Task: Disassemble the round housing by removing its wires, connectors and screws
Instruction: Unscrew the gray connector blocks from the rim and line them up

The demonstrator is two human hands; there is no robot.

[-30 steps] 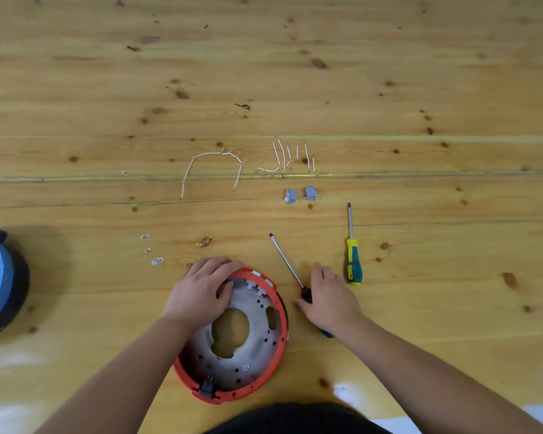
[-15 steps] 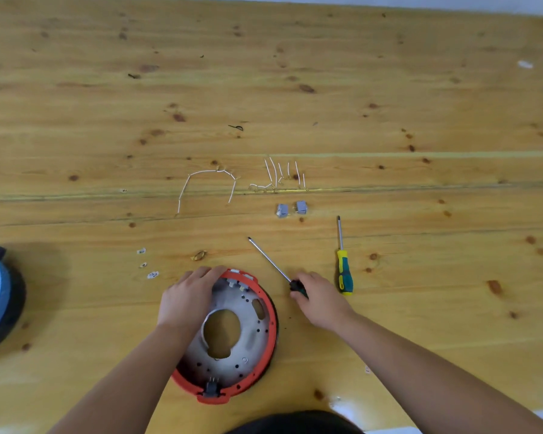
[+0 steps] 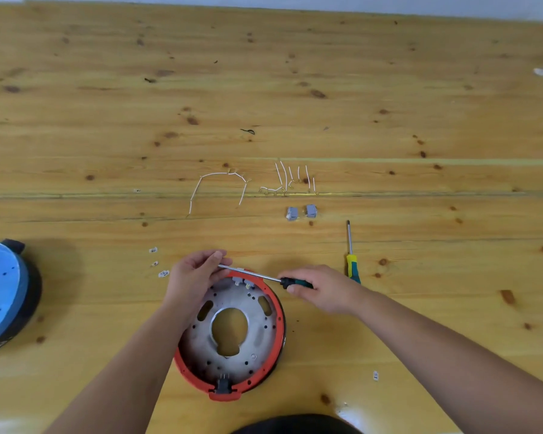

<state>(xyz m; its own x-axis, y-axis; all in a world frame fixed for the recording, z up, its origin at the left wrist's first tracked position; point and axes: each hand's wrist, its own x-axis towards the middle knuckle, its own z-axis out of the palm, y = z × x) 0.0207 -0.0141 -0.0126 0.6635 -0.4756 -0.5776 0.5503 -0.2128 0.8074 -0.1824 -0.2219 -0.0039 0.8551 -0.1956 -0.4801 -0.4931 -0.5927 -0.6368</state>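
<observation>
Lying flat on the table (image 3: 420, 308), cavity up, the housing (image 3: 232, 333): red rim (image 3: 278, 311), grey metal plate inside with a big centre hole, black connector (image 3: 223, 383) at the near edge of the rim, small white parts at the far edge.

Held across the far edge of the housing, a screwdriver (image 3: 264, 277). Right hand (image 3: 323, 289) wrapped closed around the dark green handle, just right of the housing. Left hand (image 3: 198, 277) over the far-left part of the rim, fingers curled, tip of the shaft pinched or steadied between them; cannot tell if this hand also touches the rim.

Probably stiff and rather light, this housing: metal plate rigid, rim maybe rubbery and a little grippy. Likely to slide or turn on smooth wood when a screw is pushed, so best held down by the rim, at the side away from the tool. White parts look small and fragile; better not to lever hard there.

Beyond the housing: removed wires (image 3: 220, 186), two grey connectors (image 3: 300, 212). Right of it, a second screwdriver (image 3: 351, 261). Far left of it, a blue housing (image 3: 3, 292).
</observation>
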